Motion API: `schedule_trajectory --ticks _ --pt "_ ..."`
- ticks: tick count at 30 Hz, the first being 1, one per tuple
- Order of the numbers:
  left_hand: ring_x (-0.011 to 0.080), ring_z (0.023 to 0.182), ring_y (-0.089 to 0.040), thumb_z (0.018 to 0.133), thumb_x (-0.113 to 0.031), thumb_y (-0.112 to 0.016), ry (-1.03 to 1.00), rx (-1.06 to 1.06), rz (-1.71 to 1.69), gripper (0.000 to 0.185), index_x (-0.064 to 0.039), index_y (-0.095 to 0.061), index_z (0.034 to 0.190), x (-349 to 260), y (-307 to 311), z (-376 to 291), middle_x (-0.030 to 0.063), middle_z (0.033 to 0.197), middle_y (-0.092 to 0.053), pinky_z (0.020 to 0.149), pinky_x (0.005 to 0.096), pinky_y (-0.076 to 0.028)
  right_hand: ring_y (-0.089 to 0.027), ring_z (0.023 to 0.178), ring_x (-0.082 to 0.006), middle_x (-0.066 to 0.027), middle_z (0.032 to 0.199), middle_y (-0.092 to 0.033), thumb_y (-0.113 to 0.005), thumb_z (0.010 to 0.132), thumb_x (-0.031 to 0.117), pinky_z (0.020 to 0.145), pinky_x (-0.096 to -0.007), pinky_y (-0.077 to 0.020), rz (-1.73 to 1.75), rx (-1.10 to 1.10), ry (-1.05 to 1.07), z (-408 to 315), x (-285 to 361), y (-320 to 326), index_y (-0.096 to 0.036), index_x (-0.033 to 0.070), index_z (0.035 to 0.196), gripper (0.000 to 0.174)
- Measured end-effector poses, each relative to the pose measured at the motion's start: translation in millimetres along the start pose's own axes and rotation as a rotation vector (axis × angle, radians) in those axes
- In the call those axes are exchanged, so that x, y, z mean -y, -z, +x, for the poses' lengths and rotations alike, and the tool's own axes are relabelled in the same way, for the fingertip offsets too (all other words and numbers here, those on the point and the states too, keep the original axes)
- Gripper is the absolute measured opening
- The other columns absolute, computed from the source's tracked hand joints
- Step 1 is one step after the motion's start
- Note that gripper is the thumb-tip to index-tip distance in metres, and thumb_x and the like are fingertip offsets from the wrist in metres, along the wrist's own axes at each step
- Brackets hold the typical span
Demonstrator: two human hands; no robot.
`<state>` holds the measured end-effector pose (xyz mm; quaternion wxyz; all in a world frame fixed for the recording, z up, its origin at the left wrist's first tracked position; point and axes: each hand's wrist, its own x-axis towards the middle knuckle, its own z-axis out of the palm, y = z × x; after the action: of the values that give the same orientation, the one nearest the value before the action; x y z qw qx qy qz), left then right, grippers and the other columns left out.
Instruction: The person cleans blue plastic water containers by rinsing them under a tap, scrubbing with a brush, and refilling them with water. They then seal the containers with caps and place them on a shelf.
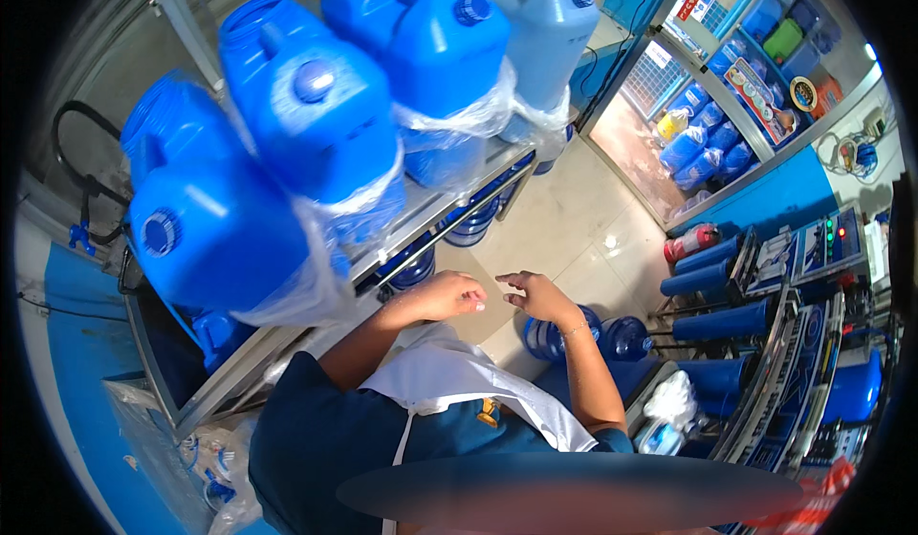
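My left hand (pixel 446 296) hangs in the air in front of the white apron (pixel 459 381), its fingers loosely curled and holding nothing. A short gap away, my right hand (pixel 539 296) is raised with its fingers apart, also without anything in it. Four blue plastic water jugs stand in a row on a metal counter (pixel 430 212) to my left: a near jug (pixel 215 226), a second jug (pixel 315 119), a third jug (pixel 437 54) and a paler jug (pixel 549 40). Clear plastic bags (pixel 459 119) wrap their lower parts. Neither hand touches a jug.
Round blue water bottles (pixel 624 338) stand on the tiled floor (pixel 566 212) by my right arm. Blue filter housings (pixel 724 320) and a control panel (pixel 828 244) line the right side. A glass door (pixel 681 126) shows bagged jugs outside. A faucet (pixel 82 237) is at far left.
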<state>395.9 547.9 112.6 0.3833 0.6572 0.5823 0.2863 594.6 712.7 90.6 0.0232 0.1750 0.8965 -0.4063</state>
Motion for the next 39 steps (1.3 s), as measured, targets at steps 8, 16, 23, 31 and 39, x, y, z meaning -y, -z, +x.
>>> schedule_trajectory --ticks 8,16,23,31,39 --pt "0.0263 0.091 -0.064 0.081 0.003 -0.066 -0.378 -0.612 -0.137 0.013 -0.003 -0.070 0.092 -27.1 60.3 169.7 0.0115 0.096 -0.067 0.082 0.0360 -0.050 -0.067 0.090 -0.0302 -0.0192 0.108 -0.068 -0.069 0.086 0.015 0.080 -0.0381 -0.0530 0.079 -0.021 0.121 82.7 -77.4 150.7 -0.063 0.008 0.125 0.040" --pt "0.0264 0.085 -0.063 0.063 0.007 -0.060 -0.621 -1.106 0.359 0.030 -0.005 -0.069 0.088 -48.1 156.4 291.7 0.0097 0.094 -0.065 0.073 0.0370 -0.052 -0.066 0.078 -0.0225 -0.0151 0.092 -0.070 -0.067 0.084 0.006 0.073 -0.0327 -0.0527 -0.100 -0.201 0.179 235.1 -169.6 351.0 -0.069 0.006 0.116 0.031" --pt "0.0259 0.074 -0.064 0.071 -0.001 -0.065 -0.544 -1.344 0.732 0.015 -0.005 -0.071 0.084 -64.6 181.5 299.1 0.0088 0.089 -0.065 0.063 0.0331 -0.054 -0.066 0.092 -0.0351 -0.0243 0.099 -0.066 -0.069 0.081 0.013 0.083 -0.0415 -0.0537 -0.443 -0.412 0.164 433.7 -265.4 422.8 -0.066 0.004 0.116 0.037" --pt "0.0288 0.083 -0.054 0.081 -0.015 -0.058 0.043 -2.154 1.416 0.017 0.002 -0.060 0.082 -62.6 141.4 321.4 0.0142 0.085 -0.056 0.075 0.0394 -0.046 -0.055 0.109 -0.0358 -0.0219 0.120 -0.049 -0.048 0.094 0.018 0.086 -0.0457 -0.0509 -0.671 -0.657 -0.225 689.8 -391.8 499.8 -0.046 0.006 0.130 0.037" --pt "0.0263 0.073 -0.061 0.074 -0.011 -0.050 0.038 -1.923 1.937 0.020 0.002 -0.065 0.072 -106.1 163.1 465.5 0.0133 0.076 -0.060 0.065 0.0352 -0.051 -0.059 0.105 -0.0363 -0.0209 0.113 -0.057 -0.059 0.087 0.022 0.083 -0.0477 -0.0522 -0.672 -0.474 -0.028 754.5 -461.0 560.5 -0.034 -0.001 0.145 0.067"
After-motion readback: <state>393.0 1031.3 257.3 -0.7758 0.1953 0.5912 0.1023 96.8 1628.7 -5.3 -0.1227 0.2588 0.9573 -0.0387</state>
